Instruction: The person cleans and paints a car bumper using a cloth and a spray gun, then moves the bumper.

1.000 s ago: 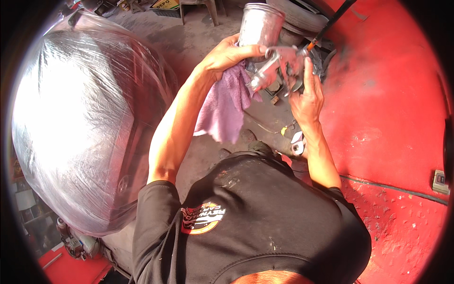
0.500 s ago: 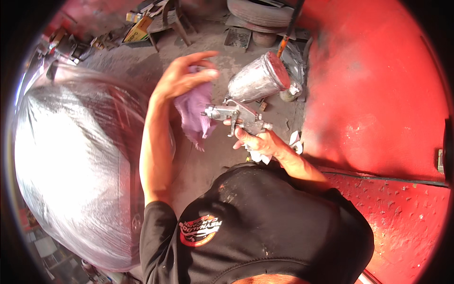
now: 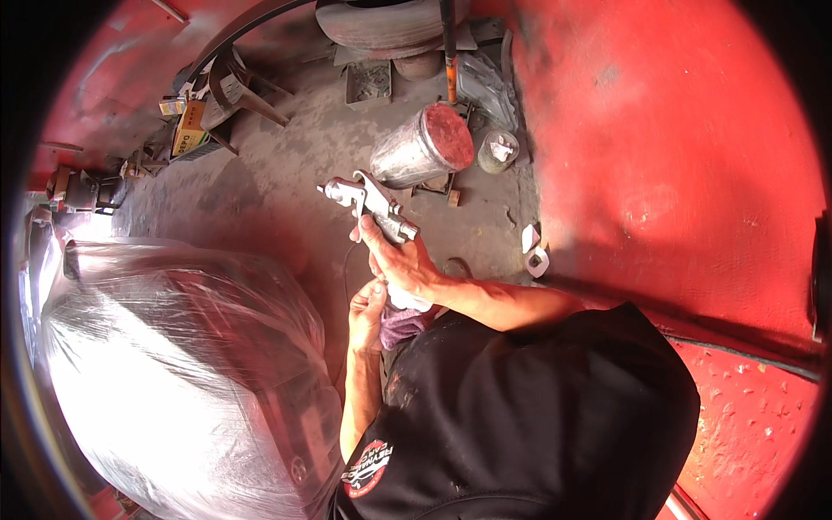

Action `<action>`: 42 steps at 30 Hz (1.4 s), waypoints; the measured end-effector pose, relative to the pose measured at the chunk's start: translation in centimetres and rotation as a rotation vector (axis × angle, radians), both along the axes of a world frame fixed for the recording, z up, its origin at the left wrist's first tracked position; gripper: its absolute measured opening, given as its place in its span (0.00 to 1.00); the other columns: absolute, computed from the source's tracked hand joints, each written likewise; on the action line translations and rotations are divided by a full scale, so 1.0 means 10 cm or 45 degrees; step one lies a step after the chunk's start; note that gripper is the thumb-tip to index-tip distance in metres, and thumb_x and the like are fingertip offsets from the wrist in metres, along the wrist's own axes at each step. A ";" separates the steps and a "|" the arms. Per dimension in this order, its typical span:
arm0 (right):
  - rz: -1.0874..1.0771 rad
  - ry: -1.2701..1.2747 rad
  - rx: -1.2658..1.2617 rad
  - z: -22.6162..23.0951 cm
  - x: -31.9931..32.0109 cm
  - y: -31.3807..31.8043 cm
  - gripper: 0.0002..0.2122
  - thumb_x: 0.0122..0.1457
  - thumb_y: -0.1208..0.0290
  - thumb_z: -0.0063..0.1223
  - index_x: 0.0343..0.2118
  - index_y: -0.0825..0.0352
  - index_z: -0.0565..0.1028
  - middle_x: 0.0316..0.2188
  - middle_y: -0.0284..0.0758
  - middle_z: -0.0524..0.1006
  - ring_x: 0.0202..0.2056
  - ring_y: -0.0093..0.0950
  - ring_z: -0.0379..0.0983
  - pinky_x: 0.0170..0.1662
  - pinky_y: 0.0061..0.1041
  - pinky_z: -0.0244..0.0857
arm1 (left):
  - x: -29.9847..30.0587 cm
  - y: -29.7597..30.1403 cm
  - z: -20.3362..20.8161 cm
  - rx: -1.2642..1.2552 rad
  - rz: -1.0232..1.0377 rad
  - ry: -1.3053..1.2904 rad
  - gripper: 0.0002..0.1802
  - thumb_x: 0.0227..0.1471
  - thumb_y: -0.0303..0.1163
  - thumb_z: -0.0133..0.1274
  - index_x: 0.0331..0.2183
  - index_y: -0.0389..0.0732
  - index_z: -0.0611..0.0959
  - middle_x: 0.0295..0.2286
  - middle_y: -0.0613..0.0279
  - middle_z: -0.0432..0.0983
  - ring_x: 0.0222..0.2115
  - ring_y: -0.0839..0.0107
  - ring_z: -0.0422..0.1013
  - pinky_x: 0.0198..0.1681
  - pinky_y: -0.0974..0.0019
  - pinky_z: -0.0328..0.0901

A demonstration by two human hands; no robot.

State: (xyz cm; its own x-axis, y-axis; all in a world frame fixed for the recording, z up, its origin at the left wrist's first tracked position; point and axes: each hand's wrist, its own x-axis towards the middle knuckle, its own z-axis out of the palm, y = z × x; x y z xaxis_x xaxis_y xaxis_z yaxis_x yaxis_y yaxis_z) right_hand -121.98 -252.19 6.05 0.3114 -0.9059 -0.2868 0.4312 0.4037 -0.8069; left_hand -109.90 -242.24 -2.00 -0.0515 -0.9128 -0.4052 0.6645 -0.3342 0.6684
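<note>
My right hand [image 3: 400, 262] is wrapped round the grip of a metal paint spray gun [image 3: 378, 208], its nozzle toward the left. A silver paint cup [image 3: 407, 149] with a reddish lid sits tilted at the gun's top. Just below the grip is my left hand [image 3: 366, 310], its fingers pinched together close to the right wrist. A purple cloth [image 3: 403, 328] bunches at the left palm and hangs by my shirt. Something white [image 3: 406, 298], like paper or rag, shows between the two hands; which one holds it I cannot tell.
On the left stands a car-like shape under clear plastic sheeting [image 3: 199, 364]. A red wall [image 3: 659, 173] rises on the right. Farther off are a tire [image 3: 390, 26], a tray [image 3: 368, 84], a chair [image 3: 238, 95], a jar [image 3: 498, 151] and an orange-black pole [image 3: 451, 74].
My left hand came down from beside the nozzle to below the gun's grip, bringing the purple cloth along. The spray gun shifted left in view, and the view itself turned.
</note>
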 end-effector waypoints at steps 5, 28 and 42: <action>0.007 0.116 0.104 -0.13 0.13 -0.08 0.20 0.61 0.49 0.55 0.38 0.66 0.74 0.25 0.28 0.76 0.17 0.13 0.62 0.19 0.18 0.56 | 0.27 -0.08 -0.17 -0.048 -0.246 -0.106 0.12 0.60 0.34 0.54 0.39 0.35 0.84 0.34 0.62 0.81 0.33 0.76 0.76 0.39 0.71 0.71; 0.081 0.628 0.414 -2.06 0.70 -0.75 0.25 0.64 0.48 0.48 0.55 0.64 0.70 0.38 0.34 0.74 0.15 0.19 0.63 0.16 0.18 0.56 | 0.38 -0.51 -1.79 0.348 0.083 0.098 0.13 0.55 0.26 0.60 0.43 0.37 0.83 0.31 0.69 0.79 0.30 0.81 0.71 0.34 0.75 0.67; 0.286 1.495 -0.174 -6.18 0.77 -1.33 0.19 0.59 0.53 0.55 0.41 0.67 0.78 0.32 0.49 0.78 0.35 0.50 0.75 0.40 0.42 0.68 | -0.18 1.80 -2.47 0.774 -0.607 -1.809 0.08 0.47 0.37 0.60 0.29 0.45 0.81 0.26 0.55 0.78 0.23 0.59 0.76 0.24 0.59 0.72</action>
